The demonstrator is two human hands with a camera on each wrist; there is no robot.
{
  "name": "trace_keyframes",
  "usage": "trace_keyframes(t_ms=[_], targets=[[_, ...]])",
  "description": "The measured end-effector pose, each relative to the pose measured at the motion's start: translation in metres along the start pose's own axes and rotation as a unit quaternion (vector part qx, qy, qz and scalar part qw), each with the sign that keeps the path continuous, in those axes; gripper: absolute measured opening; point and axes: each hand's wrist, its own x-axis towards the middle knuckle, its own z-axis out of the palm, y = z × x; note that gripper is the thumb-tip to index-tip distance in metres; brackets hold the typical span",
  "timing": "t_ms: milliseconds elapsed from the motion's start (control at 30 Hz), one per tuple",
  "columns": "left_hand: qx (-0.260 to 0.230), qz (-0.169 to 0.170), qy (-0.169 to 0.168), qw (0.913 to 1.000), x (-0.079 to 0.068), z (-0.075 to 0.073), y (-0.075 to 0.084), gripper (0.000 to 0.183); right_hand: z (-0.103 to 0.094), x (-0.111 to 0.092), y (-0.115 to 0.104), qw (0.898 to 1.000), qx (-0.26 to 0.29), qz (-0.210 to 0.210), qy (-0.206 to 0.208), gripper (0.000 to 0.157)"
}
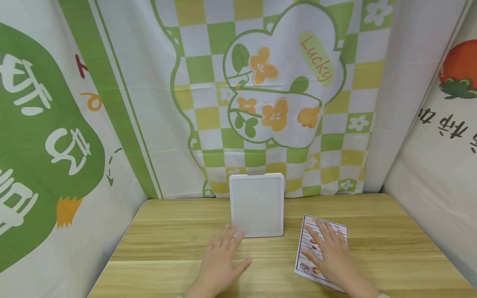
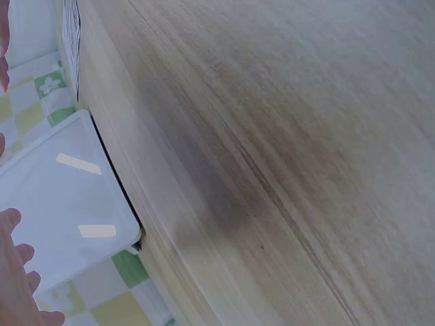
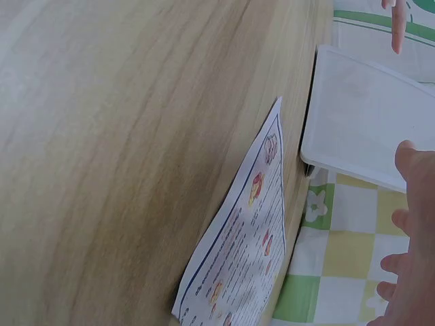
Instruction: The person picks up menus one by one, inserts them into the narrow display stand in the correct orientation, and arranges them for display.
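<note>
A white rectangular board (image 1: 257, 205) with a raised rim stands upright near the table's back edge. My left hand (image 1: 219, 261) is in front of its lower left corner, fingers spread and nothing held. To the right lies a printed menu sheet (image 1: 302, 265) with text and small food pictures. Over this sheet my right hand (image 1: 331, 253) is spread out, covering part of the print. The right wrist view shows the sheet (image 3: 238, 251) slightly curled on the table, with the right hand's fingers (image 3: 414, 166) raised above it.
The wood-grain table (image 1: 160, 240) reaches back to a hanging cloth (image 1: 208, 124) with green and yellow checks and flowers. Printed cloth walls (image 1: 123, 124) close in the left and right sides.
</note>
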Motion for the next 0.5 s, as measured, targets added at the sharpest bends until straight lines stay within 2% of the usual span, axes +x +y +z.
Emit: trace_keyframes(t_ms=[200, 500], targets=[[0.012, 0.017, 0.001, 0.9998, 0.006, 0.004, 0.005, 0.071, -0.003, -0.005, 0.004, 1.0, -0.003, -0.003, 0.003, 0.063], [0.021, 0.027, -0.027, 0.9991, 0.014, 0.01, 0.017, 0.07, -0.008, -0.016, 0.012, 1.0, -0.016, -0.014, 0.018, 0.061]])
